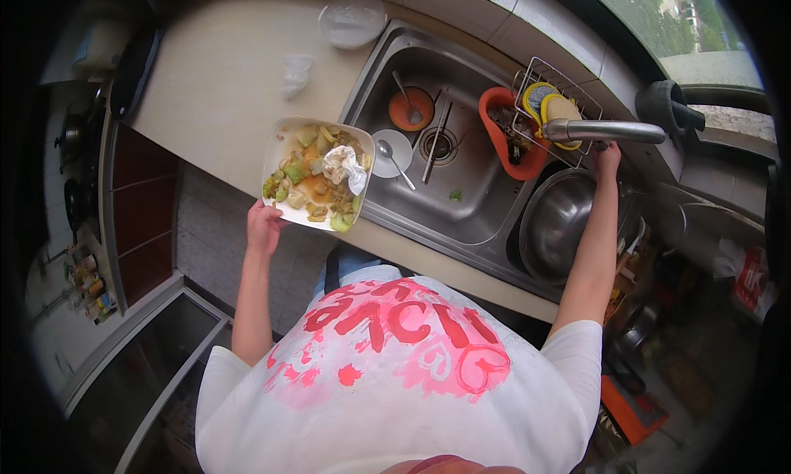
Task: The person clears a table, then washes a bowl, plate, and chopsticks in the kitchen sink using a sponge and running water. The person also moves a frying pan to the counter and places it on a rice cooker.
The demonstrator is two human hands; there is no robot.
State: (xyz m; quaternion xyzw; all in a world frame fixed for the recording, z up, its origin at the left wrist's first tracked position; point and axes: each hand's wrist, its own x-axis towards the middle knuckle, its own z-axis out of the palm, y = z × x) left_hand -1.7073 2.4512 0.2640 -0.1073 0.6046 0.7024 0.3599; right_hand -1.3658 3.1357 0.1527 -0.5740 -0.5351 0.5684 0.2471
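My left hand (pixel 266 227) grips the lower left corner of a squarish white plate (pixel 290 213), which is beside the sink's left edge. Cooked vegetables in brown sauce and a crumpled white tissue (pixel 345 168) lie on the plate. My right hand (pixel 607 158) is behind the metal faucet (pixel 609 131), by the wire rack; what its fingers touch is hidden. In the steel sink (pixel 476 211) sit an orange bowl (pixel 403 118) with a spoon, a small white dish (pixel 384 141) with another spoon, a pair of chopsticks (pixel 437 137) and an orange strainer basket (pixel 492 103) holding food scraps.
Yellow-edged scrub pads (pixel 561 112) hang in the wire rack (pixel 581 89). A large steel bowl (pixel 556 220) rests in the right basin. On the counter (pixel 216 60) are a plastic-covered bowl (pixel 353 21) and a crumpled clear plastic piece (pixel 296 76). The stove is at far left.
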